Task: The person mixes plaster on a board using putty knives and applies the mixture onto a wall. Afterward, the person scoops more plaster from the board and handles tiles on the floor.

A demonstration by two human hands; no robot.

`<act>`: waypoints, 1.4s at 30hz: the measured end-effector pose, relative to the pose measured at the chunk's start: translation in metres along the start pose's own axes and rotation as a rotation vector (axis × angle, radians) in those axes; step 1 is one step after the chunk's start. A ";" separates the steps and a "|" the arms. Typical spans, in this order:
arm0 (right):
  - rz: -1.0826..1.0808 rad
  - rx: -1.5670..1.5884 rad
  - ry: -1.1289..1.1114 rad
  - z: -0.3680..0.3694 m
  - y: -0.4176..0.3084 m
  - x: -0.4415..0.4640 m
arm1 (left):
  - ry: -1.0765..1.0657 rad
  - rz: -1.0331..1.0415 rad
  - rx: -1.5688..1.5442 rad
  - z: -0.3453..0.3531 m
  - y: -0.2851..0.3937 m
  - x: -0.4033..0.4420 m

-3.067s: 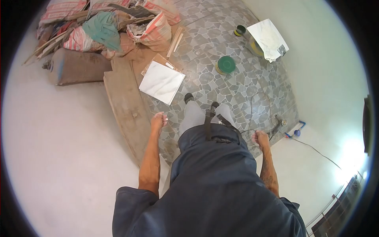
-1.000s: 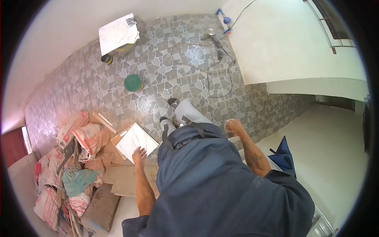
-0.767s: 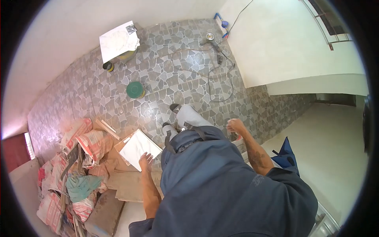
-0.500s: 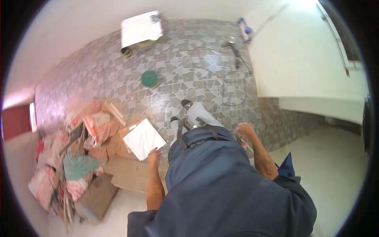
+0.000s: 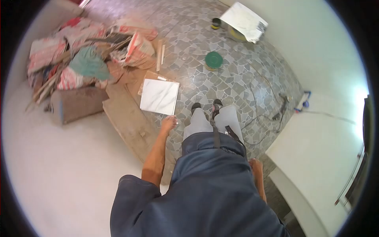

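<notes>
My left hand (image 5: pixel 169 125) hangs at my side, just below the near corner of a white, grey-veined tile (image 5: pixel 160 96); the two look apart. Its fingers are loosely bent, and a tiny white spot shows at the fingertips, too small to name. The tile lies flat on brown cardboard (image 5: pixel 148 76). My right hand (image 5: pixel 256 164) is low beside my right hip, partly covered by my dark shirt, so its fingers are hidden.
Sacks and debris (image 5: pixel 89 59) pile up on the left, beside a brown board (image 5: pixel 130 122). Ahead stand a green-lidded bucket (image 5: pixel 214 60) and a white sheet (image 5: pixel 245 21) on a container. A power tool (image 5: pixel 281 109) with its cord lies right, near a white wall (image 5: pixel 312 138).
My view has swung left, so the room appears turned and the tile sits nearer the middle. My right hand has dropped back toward my hip; the left still hangs near the tile.
</notes>
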State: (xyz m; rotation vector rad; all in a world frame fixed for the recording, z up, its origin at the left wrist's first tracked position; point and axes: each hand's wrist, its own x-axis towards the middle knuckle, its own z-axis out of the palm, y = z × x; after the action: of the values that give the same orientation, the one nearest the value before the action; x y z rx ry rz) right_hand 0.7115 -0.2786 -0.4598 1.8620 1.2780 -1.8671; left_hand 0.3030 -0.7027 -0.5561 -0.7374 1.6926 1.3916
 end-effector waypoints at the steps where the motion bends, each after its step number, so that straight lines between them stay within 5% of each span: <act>1: 0.032 -0.026 -0.023 -0.012 -0.005 0.013 | 0.010 -0.008 -0.030 0.000 -0.007 -0.004; 7: 0.060 -0.302 0.025 -0.003 -0.114 0.054 | 0.202 -0.102 -0.205 0.000 -0.076 -0.049; 11: -0.047 -0.548 -0.160 0.008 -0.195 0.117 | 0.233 -0.218 -0.338 -0.004 -0.146 -0.074; 23: -0.230 -0.898 -0.544 0.127 -0.410 0.255 | 0.595 -0.083 -0.868 0.154 -0.163 -0.164; 25: -0.210 -0.826 -0.621 0.149 -0.427 0.293 | 0.617 -0.054 -1.014 0.180 -0.203 -0.149; 26: -0.378 -1.133 -0.636 0.176 -0.435 0.264 | 0.615 -0.065 -1.078 0.193 -0.226 -0.136; 28: -0.415 -1.183 -0.549 0.216 -0.435 0.254 | 0.589 -0.100 -1.226 0.220 -0.262 -0.118; 31: -0.404 -1.338 -0.631 0.282 -0.430 0.227 | 0.561 0.270 -1.637 0.261 -0.293 -0.121; 34: -0.410 -1.513 -0.734 0.352 -0.426 0.194 | 1.009 0.024 -1.595 0.289 -0.245 -0.155; 37: -0.417 -1.664 -0.819 0.423 -0.413 0.163 | 1.142 0.338 -1.865 0.341 -0.237 -0.178; 42: -0.436 -1.786 -0.892 0.539 -0.401 0.113 | 1.432 -0.032 -2.026 0.473 -0.199 -0.164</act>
State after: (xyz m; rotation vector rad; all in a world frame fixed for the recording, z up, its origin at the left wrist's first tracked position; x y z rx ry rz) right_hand 0.0354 -0.3581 -0.4879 -0.1489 1.8162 -0.6139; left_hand 0.6551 -0.2951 -0.5475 -3.2767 0.0369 2.4380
